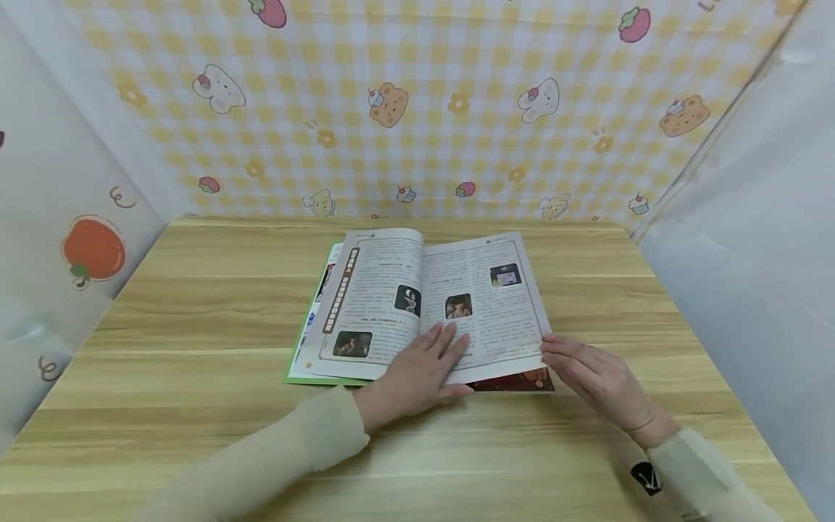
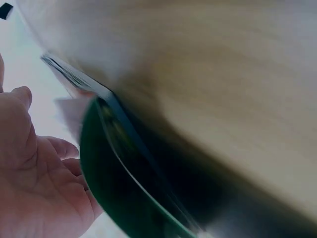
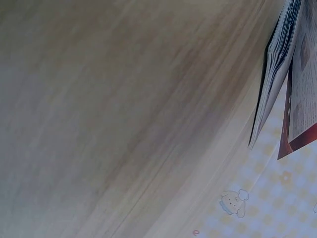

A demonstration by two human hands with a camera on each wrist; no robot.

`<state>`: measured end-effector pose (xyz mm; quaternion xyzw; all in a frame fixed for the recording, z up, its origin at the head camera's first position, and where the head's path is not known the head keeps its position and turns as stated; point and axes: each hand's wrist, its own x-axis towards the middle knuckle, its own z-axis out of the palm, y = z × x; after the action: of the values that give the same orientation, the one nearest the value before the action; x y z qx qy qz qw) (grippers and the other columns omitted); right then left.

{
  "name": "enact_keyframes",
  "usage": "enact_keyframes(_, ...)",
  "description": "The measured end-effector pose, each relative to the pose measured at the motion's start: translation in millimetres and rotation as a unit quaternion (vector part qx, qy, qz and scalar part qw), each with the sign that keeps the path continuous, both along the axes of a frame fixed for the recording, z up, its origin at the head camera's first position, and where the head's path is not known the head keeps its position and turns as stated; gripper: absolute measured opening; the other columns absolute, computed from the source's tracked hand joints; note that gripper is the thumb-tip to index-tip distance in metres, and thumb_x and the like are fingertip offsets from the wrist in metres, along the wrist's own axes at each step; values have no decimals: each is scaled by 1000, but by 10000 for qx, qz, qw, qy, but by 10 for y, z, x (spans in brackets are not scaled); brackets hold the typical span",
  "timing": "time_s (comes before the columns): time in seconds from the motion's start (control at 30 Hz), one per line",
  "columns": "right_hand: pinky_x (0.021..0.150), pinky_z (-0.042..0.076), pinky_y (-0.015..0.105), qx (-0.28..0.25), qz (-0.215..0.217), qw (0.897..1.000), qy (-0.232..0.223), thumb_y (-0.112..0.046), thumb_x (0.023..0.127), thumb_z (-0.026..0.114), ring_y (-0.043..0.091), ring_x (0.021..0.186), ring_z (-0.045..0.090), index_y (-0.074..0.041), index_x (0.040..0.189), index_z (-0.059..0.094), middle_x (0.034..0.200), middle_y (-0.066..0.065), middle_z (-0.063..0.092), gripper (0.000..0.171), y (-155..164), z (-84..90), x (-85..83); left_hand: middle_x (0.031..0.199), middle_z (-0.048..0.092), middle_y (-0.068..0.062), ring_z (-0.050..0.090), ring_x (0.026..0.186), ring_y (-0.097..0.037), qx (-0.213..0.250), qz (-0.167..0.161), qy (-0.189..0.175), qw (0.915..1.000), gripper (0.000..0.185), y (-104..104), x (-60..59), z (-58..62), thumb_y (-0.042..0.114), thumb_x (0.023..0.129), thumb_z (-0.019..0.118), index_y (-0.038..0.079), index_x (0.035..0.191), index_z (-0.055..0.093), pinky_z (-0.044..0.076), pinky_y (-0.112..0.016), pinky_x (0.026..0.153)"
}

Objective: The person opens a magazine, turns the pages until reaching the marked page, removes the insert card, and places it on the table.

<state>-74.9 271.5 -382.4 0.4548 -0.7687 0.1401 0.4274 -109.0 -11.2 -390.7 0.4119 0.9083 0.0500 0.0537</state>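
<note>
An open magazine (image 1: 385,290) lies on the table, with printed text and small photos on both pages. My left hand (image 1: 424,370) rests on the lower part near the spine, fingers extended over the right page. At that page's lower right edge, my right hand (image 1: 596,377) pinches the page (image 1: 502,319) between thumb and fingers. A dark red sheet (image 1: 515,381) shows beneath the page, and a green border (image 1: 313,380) sticks out at left. The left wrist view catches my left palm (image 2: 44,188) beside the curved green cover (image 2: 106,163). My right hand is out of the right wrist view.
The magazine stands on a wood-grain table (image 1: 196,319). A yellow checked cloth (image 1: 430,109) with cartoon animals hangs behind it, and pale sheets (image 1: 750,196) flank both sides. A small black tag with a white mark (image 1: 646,478) is by my right sleeve.
</note>
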Motion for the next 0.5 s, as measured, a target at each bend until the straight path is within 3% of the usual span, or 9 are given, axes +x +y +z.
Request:
enact_keyframes(0.13,75,53,25,7,-48,10000,-17,-16,100,47,29,78,68,0,83,71,89,12,72,33,-3,5,7,156,17,-13,17,144,-30,4,-253,-59,9997,73,184,44,8,56,95,37,13,151,19,23,-40,114)
enact_keyframes(0.5,79,52,23,-38,-41,10000,-53,-16,99,47,28,78,68,0,83,71,89,13,72,33,-9,-8,17,154,27,-8,28,140,-22,26,-573,695,9959,60,531,81,83,43,100,39,11,149,26,30,-32,111)
